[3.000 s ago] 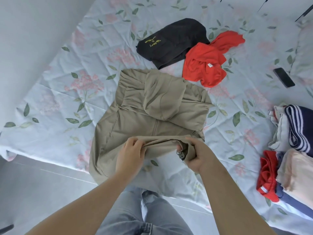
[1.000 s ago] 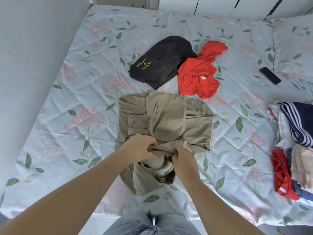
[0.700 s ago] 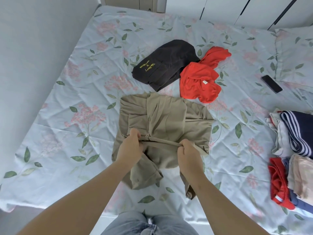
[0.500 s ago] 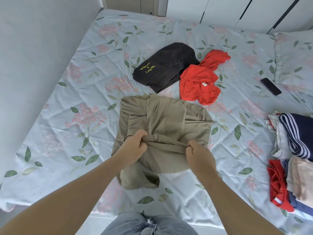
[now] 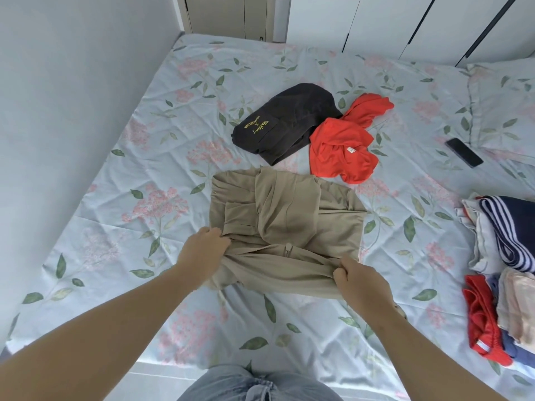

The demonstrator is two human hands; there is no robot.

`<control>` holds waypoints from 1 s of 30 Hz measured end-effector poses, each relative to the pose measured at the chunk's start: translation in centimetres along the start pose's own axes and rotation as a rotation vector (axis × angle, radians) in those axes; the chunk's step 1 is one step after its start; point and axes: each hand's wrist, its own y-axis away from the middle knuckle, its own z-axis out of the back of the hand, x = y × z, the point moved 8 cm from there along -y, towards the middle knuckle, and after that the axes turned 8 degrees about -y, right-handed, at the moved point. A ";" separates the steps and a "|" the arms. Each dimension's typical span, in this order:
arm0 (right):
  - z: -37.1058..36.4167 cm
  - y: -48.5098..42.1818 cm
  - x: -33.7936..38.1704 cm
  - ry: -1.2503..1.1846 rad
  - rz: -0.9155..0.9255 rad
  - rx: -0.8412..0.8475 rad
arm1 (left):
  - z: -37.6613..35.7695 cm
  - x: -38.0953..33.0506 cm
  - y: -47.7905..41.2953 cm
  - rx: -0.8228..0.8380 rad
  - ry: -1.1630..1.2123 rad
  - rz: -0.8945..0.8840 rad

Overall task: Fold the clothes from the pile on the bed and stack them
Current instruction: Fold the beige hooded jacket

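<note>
On the bed (image 5: 144, 157), the pile (image 5: 307, 125) lies behind the jacket (image 5: 289, 215), with the stack (image 5: 503, 256) and phone (image 5: 464, 152) to its right.

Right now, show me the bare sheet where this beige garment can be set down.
Widest bare patch: floral bedsheet between the pale wall and the beige fabric garment. Another lies between that garment and the folded clothes stack on the right. Crowded: just beyond it, the black printed garment and crumpled red shirt.
</note>
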 end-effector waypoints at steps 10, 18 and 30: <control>-2.3 -1.0 -1.4 0.174 0.118 0.313 | -0.1 0.9 -0.6 0.295 0.480 -0.226; 0.9 -8.4 -0.2 0.379 0.144 0.134 | 3.4 0.5 -7.1 0.215 -0.072 -0.367; 4.2 -20.1 4.2 0.258 0.074 -0.267 | 6.1 1.2 -19.0 -0.169 -0.117 0.058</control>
